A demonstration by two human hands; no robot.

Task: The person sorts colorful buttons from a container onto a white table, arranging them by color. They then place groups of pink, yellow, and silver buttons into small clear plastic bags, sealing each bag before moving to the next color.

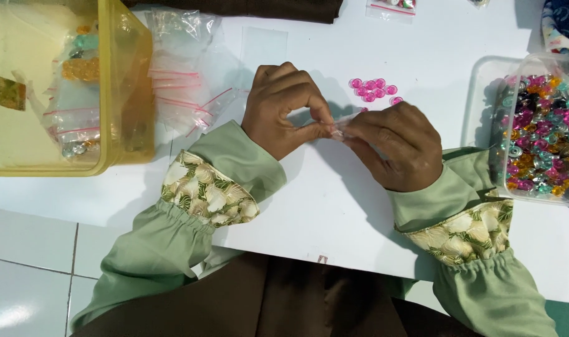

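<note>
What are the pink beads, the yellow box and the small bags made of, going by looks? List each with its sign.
Pink beads: likely glossy translucent plastic, possibly glass; they glint.
Yellow box: translucent hard plastic; contents show through its wall.
Small bags: thin clear plastic film with red zip strips, crinkled and shiny.
Left hand and right hand pinch one such clear piece.

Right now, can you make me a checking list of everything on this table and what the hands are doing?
Surface: white table, over a white tiled floor.
Job's things: small clear bag pinched between both hands; pink beads loose just beyond.
Clutter: pile of empty clear zip bags; yellow tub holding filled bags; clear box of mixed coloured beads.
Grippers: left hand and right hand meet at the fingertips, both gripping the bag.
Cables: nothing seen.
Surroundings: green sleeves with patterned cuffs; dark cloth at the table's far edge.
</note>
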